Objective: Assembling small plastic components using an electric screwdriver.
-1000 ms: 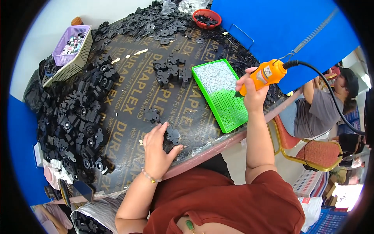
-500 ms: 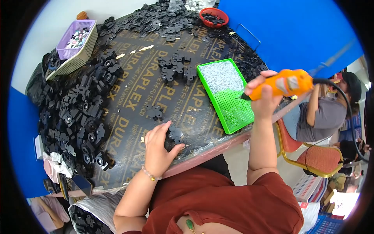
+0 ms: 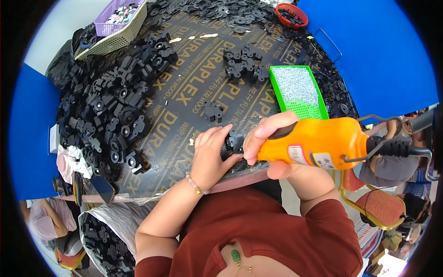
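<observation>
Near the table's front edge, my left hand (image 3: 210, 157) curls around a small black plastic part (image 3: 236, 141), thumb and fingers on either side of it. My right hand (image 3: 267, 136) grips an orange electric screwdriver (image 3: 318, 142), which lies nearly level with its cable end to the right. The driver's front end is at the black part; its tip is hidden by my fingers, so I cannot tell whether it touches. Behind my right hand is a green perforated tray (image 3: 273, 87) holding many small silvery screws (image 3: 297, 85).
Loose black parts (image 3: 124, 97) heap up on the left of the table (image 3: 180, 111); a few stand mid-table (image 3: 242, 62). Farther back are flat black discs (image 3: 226, 14), a red bowl (image 3: 291, 16) and stacked baskets (image 3: 115, 39). The screwdriver's cable (image 3: 420, 151) runs off right.
My right hand has brought the screwdriver from over the screw tray leftward and down to the black part in my left hand. The view has shifted, so the table's things appear farther right and higher.
</observation>
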`<state>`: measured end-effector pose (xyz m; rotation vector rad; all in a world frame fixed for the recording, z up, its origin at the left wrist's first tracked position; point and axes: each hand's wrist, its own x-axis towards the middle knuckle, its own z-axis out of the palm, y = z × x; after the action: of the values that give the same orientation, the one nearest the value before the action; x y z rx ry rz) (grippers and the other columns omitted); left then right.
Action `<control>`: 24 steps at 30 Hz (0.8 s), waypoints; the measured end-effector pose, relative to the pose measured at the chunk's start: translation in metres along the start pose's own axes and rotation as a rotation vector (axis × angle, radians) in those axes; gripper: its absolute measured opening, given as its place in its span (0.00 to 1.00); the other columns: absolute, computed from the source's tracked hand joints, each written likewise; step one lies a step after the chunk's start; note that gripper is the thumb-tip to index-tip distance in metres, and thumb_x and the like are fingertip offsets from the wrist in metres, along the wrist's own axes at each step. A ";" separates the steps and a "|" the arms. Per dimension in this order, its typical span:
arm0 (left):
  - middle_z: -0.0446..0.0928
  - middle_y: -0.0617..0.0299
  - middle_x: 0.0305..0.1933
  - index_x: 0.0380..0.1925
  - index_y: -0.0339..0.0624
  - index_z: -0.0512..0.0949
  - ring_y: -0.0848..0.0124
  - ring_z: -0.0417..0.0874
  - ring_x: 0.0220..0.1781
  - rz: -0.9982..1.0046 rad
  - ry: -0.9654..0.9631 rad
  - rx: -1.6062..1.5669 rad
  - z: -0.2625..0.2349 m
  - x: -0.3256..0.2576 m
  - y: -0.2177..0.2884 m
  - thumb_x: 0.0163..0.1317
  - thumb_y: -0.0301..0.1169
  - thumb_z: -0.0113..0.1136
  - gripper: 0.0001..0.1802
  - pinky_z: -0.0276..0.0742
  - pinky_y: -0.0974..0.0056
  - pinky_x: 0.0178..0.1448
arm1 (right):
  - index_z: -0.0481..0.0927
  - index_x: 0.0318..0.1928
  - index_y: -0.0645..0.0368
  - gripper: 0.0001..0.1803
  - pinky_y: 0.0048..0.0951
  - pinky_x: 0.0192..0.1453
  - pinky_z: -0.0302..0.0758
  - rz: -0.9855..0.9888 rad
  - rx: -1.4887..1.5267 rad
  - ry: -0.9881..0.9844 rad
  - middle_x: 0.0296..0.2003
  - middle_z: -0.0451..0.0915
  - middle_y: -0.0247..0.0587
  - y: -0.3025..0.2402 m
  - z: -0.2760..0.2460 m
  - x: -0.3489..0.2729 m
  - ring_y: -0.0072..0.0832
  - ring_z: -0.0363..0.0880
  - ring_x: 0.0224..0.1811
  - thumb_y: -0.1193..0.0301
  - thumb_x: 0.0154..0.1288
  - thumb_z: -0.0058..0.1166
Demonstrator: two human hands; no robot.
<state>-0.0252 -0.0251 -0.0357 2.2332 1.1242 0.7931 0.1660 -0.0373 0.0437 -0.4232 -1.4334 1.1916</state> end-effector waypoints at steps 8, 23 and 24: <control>0.77 0.51 0.55 0.63 0.42 0.71 0.53 0.74 0.61 0.022 0.022 0.006 0.003 -0.003 -0.005 0.45 0.32 0.76 0.41 0.64 0.51 0.66 | 0.69 0.51 0.62 0.31 0.28 0.35 0.80 0.012 -0.041 -0.064 0.32 0.82 0.46 0.021 0.000 0.000 0.30 0.82 0.31 0.57 0.59 0.71; 0.78 0.51 0.52 0.57 0.39 0.74 0.53 0.76 0.58 0.023 0.042 0.058 0.004 -0.003 -0.002 0.46 0.36 0.76 0.36 0.65 0.52 0.63 | 0.71 0.49 0.62 0.25 0.26 0.43 0.81 0.121 -0.060 0.178 0.31 0.81 0.38 0.038 0.014 -0.007 0.25 0.84 0.36 0.69 0.58 0.72; 0.78 0.51 0.52 0.57 0.39 0.74 0.53 0.76 0.58 0.037 0.041 0.049 0.004 -0.003 -0.002 0.46 0.36 0.76 0.36 0.65 0.52 0.63 | 0.71 0.50 0.63 0.26 0.26 0.41 0.80 0.104 -0.050 0.173 0.30 0.81 0.39 0.036 0.013 -0.005 0.25 0.83 0.34 0.66 0.60 0.72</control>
<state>-0.0248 -0.0271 -0.0400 2.2934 1.1358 0.8391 0.1424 -0.0317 0.0132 -0.6269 -1.3062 1.1736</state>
